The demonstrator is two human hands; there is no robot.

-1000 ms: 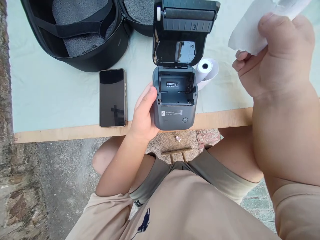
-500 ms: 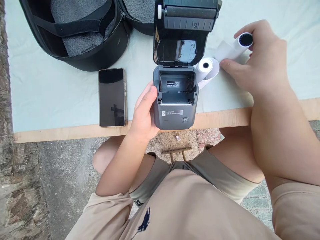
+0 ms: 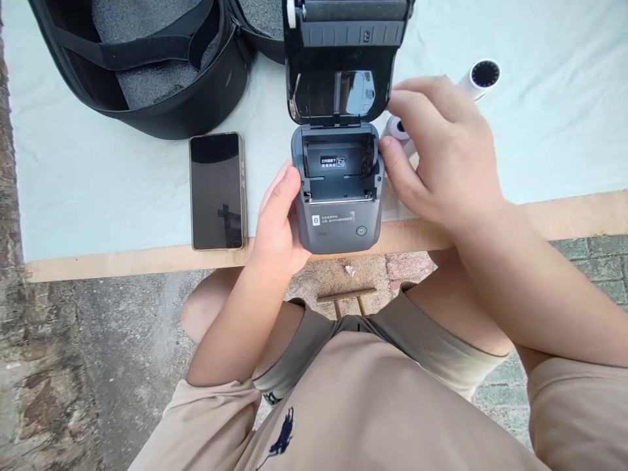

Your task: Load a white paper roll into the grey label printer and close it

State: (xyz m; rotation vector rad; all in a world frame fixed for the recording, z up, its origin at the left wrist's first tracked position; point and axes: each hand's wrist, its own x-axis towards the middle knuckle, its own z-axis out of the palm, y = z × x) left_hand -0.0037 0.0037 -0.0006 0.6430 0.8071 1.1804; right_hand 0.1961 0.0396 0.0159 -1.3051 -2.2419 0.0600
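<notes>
My left hand (image 3: pixel 277 226) grips the left side of a dark grey portable label printer (image 3: pixel 338 226), its thumb along the edge. The printer's lid (image 3: pixel 338 91) is swung up, and its paper bay holds no roll. My right hand (image 3: pixel 441 150) is at the printer's right side, with thumb and fingers apart. Behind those fingers a small white paper roll (image 3: pixel 396 128) is partly hidden. Another white paper roll (image 3: pixel 483 77) with a dark core lies farther back on the right, partly covered by the hand.
A smartphone (image 3: pixel 217 193) lies left of the printer. Behind it stands an unzipped black case (image 3: pixel 196 104) with grey foam and a strap inside. A pale cloth covers the table, whose wooden front edge (image 3: pixel 122 265) runs just above my knees.
My right hand has let go of the dark-cored paper roll and moved left to the printer's right side. The printer and my left hand have shifted slightly left.
</notes>
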